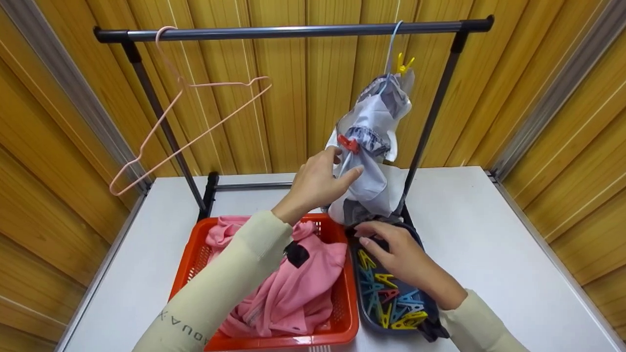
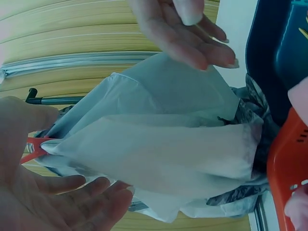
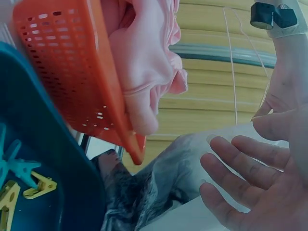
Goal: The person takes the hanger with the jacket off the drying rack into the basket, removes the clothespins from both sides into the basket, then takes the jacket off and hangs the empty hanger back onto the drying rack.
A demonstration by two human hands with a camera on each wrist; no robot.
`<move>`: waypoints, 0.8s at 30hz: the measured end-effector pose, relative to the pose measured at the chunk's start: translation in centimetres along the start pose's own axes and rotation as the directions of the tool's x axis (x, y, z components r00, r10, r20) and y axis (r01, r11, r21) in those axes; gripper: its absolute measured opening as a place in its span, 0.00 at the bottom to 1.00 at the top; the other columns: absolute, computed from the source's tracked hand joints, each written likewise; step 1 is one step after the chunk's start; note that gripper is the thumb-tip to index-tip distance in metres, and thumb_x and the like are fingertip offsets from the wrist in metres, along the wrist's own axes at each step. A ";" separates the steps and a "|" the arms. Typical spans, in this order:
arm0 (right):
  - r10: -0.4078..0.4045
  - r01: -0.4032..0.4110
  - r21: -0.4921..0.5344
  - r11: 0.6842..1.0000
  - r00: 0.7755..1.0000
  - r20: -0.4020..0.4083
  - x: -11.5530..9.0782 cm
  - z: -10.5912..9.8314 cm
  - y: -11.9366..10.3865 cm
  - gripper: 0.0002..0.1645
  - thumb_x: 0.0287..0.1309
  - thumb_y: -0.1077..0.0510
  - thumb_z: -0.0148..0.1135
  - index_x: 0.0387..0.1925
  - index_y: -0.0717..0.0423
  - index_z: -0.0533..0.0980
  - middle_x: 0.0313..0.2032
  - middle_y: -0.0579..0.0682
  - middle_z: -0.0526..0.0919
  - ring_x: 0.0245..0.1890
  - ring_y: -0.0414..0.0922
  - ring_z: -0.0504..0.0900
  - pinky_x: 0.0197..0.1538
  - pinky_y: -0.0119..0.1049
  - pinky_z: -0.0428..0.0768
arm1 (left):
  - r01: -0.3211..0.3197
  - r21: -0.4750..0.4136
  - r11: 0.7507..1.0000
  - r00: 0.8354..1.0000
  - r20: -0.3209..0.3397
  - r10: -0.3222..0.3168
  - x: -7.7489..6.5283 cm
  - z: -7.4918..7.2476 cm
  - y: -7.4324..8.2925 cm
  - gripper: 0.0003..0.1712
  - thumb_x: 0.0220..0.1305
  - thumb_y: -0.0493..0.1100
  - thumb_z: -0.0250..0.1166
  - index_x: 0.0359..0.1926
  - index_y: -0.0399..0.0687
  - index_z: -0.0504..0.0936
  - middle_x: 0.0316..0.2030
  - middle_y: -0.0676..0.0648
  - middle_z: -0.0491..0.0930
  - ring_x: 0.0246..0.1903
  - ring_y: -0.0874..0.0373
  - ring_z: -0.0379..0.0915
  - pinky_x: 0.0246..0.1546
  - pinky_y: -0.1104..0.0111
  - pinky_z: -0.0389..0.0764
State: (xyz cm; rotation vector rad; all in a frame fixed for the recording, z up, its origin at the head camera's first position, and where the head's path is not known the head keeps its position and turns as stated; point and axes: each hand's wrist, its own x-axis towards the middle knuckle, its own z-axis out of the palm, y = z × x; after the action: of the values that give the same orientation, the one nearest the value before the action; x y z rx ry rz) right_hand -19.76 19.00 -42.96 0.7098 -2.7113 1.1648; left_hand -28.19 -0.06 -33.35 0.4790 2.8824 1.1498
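A white garment with grey patterned trim (image 1: 371,115) hangs on a light-blue hanger (image 1: 392,41) at the right of the rail. A red clothespin (image 1: 348,143) grips its front and a yellow clothespin (image 1: 404,63) its top. My left hand (image 1: 320,178) is beside the cloth just below the red clothespin, fingers loosely bent, gripping nothing; the left wrist view shows its palm facing the fabric (image 2: 159,149). Lower down, my right hand (image 1: 398,249) hovers over a dark blue bin (image 1: 359,293), near the garment's bottom. Its fingers (image 3: 240,192) are relaxed and hold nothing.
A pink hanger (image 1: 215,84) hangs at the left of the metal rail (image 1: 274,32). On the white table (image 1: 489,234), an orange-red basket (image 1: 349,313) holds pink clothing (image 1: 288,288). Several coloured clothespins (image 1: 384,293) lie in the bin. Wood-look panels (image 1: 279,107) stand behind.
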 end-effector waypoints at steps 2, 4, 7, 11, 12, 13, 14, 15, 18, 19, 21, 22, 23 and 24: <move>0.015 -0.015 -0.004 1.000 1.000 -0.006 -0.2 -0.1 0.3 0.15 0.67 0.50 0.56 0.52 0.47 0.77 0.49 0.42 0.84 0.51 0.40 0.82 0.55 0.45 0.79 | 0.011 -0.004 1.000 1.000 0.002 -0.011 0.4 0.2 0.2 0.34 0.61 0.65 0.59 0.60 0.50 0.71 0.54 0.48 0.78 0.51 0.54 0.76 0.51 0.58 0.78; 0.038 -0.038 -0.007 0.999 0.999 0.002 -0.4 -0.3 0.6 0.16 0.68 0.49 0.55 0.53 0.47 0.77 0.50 0.43 0.84 0.52 0.41 0.82 0.56 0.45 0.78 | 0.027 -0.001 1.000 1.000 0.006 -0.027 0.7 0.3 0.5 0.35 0.61 0.65 0.60 0.61 0.49 0.71 0.53 0.47 0.79 0.50 0.53 0.77 0.49 0.59 0.78; 0.087 -0.087 -0.003 0.996 0.996 0.026 -0.7 -0.6 1.1 0.18 0.68 0.48 0.55 0.55 0.47 0.76 0.52 0.44 0.83 0.54 0.42 0.80 0.58 0.45 0.77 | 0.046 -0.004 0.999 0.999 0.018 -0.046 1.2 0.5 0.9 0.36 0.61 0.64 0.60 0.63 0.48 0.70 0.53 0.46 0.80 0.50 0.53 0.78 0.49 0.59 0.79; 0.134 -0.134 -0.004 0.991 0.990 0.050 -1.3 -0.6 1.7 0.19 0.67 0.47 0.55 0.56 0.48 0.75 0.53 0.46 0.82 0.56 0.43 0.80 0.59 0.45 0.76 | 0.058 -0.027 0.998 0.998 0.028 -0.058 1.8 0.9 1.2 0.34 0.62 0.63 0.60 0.61 0.47 0.72 0.51 0.45 0.81 0.47 0.53 0.79 0.48 0.60 0.80; 0.146 -0.146 -0.002 0.989 0.988 0.053 -1.5 -0.5 1.8 0.19 0.67 0.47 0.55 0.56 0.47 0.76 0.54 0.46 0.82 0.56 0.42 0.79 0.59 0.45 0.76 | 0.060 -0.035 0.998 0.998 0.030 -0.059 1.9 1.0 1.3 0.33 0.62 0.62 0.60 0.60 0.47 0.72 0.50 0.45 0.81 0.46 0.53 0.79 0.47 0.60 0.80; 0.150 -0.150 -0.004 0.989 0.987 0.056 -1.6 -0.5 2.0 0.19 0.68 0.46 0.54 0.56 0.48 0.75 0.54 0.47 0.82 0.56 0.43 0.79 0.59 0.45 0.76 | 0.061 -0.040 0.997 0.998 0.031 -0.060 2.0 1.1 1.3 0.31 0.62 0.62 0.61 0.59 0.47 0.73 0.48 0.46 0.81 0.44 0.54 0.79 0.45 0.61 0.80; 0.151 -0.151 -0.006 0.989 0.987 0.058 -1.7 -0.4 2.1 0.19 0.68 0.46 0.54 0.56 0.48 0.76 0.53 0.47 0.82 0.55 0.43 0.80 0.59 0.46 0.76 | 0.064 -0.045 0.997 0.998 0.032 -0.062 2.1 1.2 1.3 0.30 0.62 0.61 0.61 0.57 0.48 0.74 0.46 0.46 0.81 0.43 0.54 0.79 0.44 0.62 0.80; 0.151 -0.151 -0.004 0.988 0.987 0.059 -1.8 -0.4 2.3 0.19 0.68 0.46 0.54 0.55 0.48 0.76 0.53 0.48 0.82 0.55 0.44 0.80 0.59 0.47 0.76 | 0.063 -0.041 0.997 0.998 0.031 -0.062 2.2 1.3 1.3 0.28 0.62 0.60 0.61 0.56 0.48 0.74 0.45 0.46 0.81 0.41 0.54 0.78 0.42 0.62 0.80; 0.163 -0.163 -0.003 0.987 0.985 0.055 -2.1 -0.2 2.6 0.18 0.68 0.47 0.53 0.54 0.48 0.76 0.52 0.48 0.82 0.54 0.45 0.80 0.58 0.50 0.76 | 0.056 -0.037 0.998 0.998 0.026 -0.055 2.4 1.6 1.4 0.25 0.62 0.59 0.61 0.52 0.48 0.75 0.42 0.46 0.81 0.40 0.54 0.77 0.39 0.62 0.78; 0.165 -0.165 -0.004 0.986 0.985 0.054 -2.1 -0.2 2.6 0.18 0.68 0.47 0.53 0.54 0.48 0.76 0.52 0.48 0.82 0.54 0.45 0.80 0.58 0.50 0.76 | 0.054 -0.039 0.998 0.998 0.025 -0.053 2.4 1.7 1.4 0.24 0.62 0.58 0.61 0.51 0.48 0.75 0.42 0.46 0.81 0.40 0.54 0.77 0.39 0.62 0.77; 0.172 -0.172 0.001 0.985 0.984 0.056 -2.2 -0.2 2.8 0.18 0.68 0.47 0.53 0.53 0.49 0.77 0.52 0.49 0.82 0.54 0.45 0.80 0.58 0.51 0.76 | 0.051 -0.048 0.998 0.998 0.025 -0.050 2.5 1.7 1.5 0.22 0.63 0.57 0.60 0.50 0.48 0.76 0.42 0.45 0.81 0.40 0.54 0.76 0.39 0.61 0.76; 0.175 -0.175 -0.003 0.985 0.983 0.059 -2.2 -0.1 2.8 0.18 0.68 0.47 0.53 0.53 0.49 0.77 0.52 0.49 0.83 0.53 0.45 0.81 0.58 0.51 0.76 | 0.051 -0.058 0.997 0.998 0.027 -0.050 2.5 1.8 1.5 0.21 0.64 0.57 0.59 0.50 0.47 0.76 0.43 0.45 0.81 0.40 0.54 0.76 0.39 0.61 0.76; 0.177 -0.177 -0.006 0.984 0.982 0.062 -2.2 -0.1 2.9 0.17 0.68 0.47 0.53 0.53 0.49 0.77 0.52 0.49 0.83 0.53 0.45 0.81 0.57 0.50 0.77 | 0.051 -0.068 0.996 0.998 0.030 -0.050 2.6 1.8 1.5 0.20 0.65 0.56 0.58 0.49 0.47 0.76 0.43 0.44 0.81 0.39 0.53 0.76 0.40 0.61 0.76; 0.181 -0.181 -0.008 0.983 0.981 0.067 -2.2 0.0 3.0 0.17 0.68 0.48 0.54 0.53 0.49 0.77 0.51 0.49 0.83 0.53 0.45 0.81 0.57 0.49 0.77 | 0.053 -0.078 0.996 0.998 0.034 -0.051 2.6 1.8 1.6 0.19 0.66 0.55 0.57 0.49 0.47 0.76 0.44 0.44 0.81 0.39 0.54 0.76 0.40 0.60 0.77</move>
State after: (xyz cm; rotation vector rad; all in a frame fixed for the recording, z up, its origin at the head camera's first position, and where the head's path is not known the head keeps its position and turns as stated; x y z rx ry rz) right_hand -19.15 21.62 -45.49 0.5195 -2.8842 1.1947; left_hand -30.01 2.95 -33.34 0.4138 2.7923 1.2311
